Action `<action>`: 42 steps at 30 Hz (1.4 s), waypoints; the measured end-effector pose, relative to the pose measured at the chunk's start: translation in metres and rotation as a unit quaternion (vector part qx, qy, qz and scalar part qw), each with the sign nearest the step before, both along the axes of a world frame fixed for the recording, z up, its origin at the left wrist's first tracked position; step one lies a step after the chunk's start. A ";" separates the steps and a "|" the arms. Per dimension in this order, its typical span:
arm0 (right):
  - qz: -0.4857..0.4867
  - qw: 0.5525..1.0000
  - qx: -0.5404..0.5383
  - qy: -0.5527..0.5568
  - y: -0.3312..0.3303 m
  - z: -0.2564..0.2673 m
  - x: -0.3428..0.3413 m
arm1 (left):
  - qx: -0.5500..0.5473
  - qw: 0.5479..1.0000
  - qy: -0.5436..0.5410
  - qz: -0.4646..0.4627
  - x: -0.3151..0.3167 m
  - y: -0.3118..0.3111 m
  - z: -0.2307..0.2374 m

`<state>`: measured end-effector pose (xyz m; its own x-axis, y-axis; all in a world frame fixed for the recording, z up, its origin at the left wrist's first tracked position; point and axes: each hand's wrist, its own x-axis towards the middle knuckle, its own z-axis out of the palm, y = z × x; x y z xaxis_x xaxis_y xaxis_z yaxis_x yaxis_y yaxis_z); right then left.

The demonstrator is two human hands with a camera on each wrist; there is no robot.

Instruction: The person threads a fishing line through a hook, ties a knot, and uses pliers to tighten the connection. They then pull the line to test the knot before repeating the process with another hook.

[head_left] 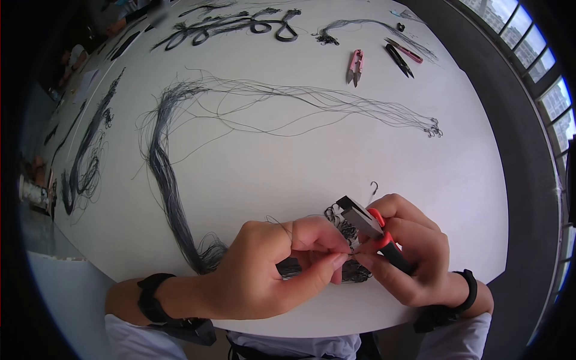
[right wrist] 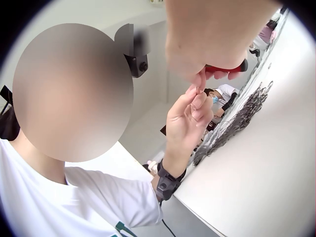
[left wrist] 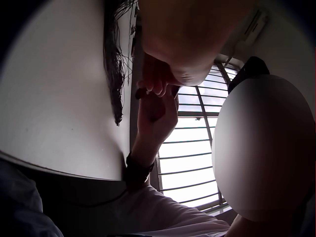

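Observation:
Thumb and index fingertip of the left hand (head_left: pixel 264 267) pinch a thin dark line, whose strand loops over the fingers. Touching those fingertips, the right hand (head_left: pixel 414 249) pinches at the same spot while its curled fingers hold red-and-black snips (head_left: pixel 362 221), blades pointing up and left. What lies between the fingertips is too small to tell. A pile of dark hooks (head_left: pixel 360 276) is partly hidden under both hands. The left wrist view shows the left hand (left wrist: pixel 170 69) above the right hand (left wrist: pixel 155 116); fingertips also meet in the right wrist view, below the red handle (right wrist: pixel 224 67).
A long bundle of dark line (head_left: pixel 165 174) curves along the left to hooks (head_left: pixel 433 127) at the right. One hook (head_left: pixel 374 187) stands out above the snips. Pink snips (head_left: pixel 355 66), more cutters (head_left: pixel 399 60) and coiled bundles (head_left: pixel 258 25) lie at the back.

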<state>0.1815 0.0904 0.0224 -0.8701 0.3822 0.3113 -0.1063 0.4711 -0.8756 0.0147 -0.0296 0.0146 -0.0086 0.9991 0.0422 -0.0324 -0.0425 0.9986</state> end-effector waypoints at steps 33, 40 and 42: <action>0.012 0.949 -0.310 -0.056 0.001 -0.004 0.003 | 0.137 0.965 0.204 0.087 0.003 0.001 -0.003; -0.027 0.981 -0.182 -0.059 0.002 -0.003 0.004 | 0.047 0.996 0.049 0.056 0.003 -0.001 0.006; -0.036 0.978 -0.204 -0.039 0.000 -0.006 0.002 | 0.040 0.997 0.014 0.061 0.004 -0.002 0.007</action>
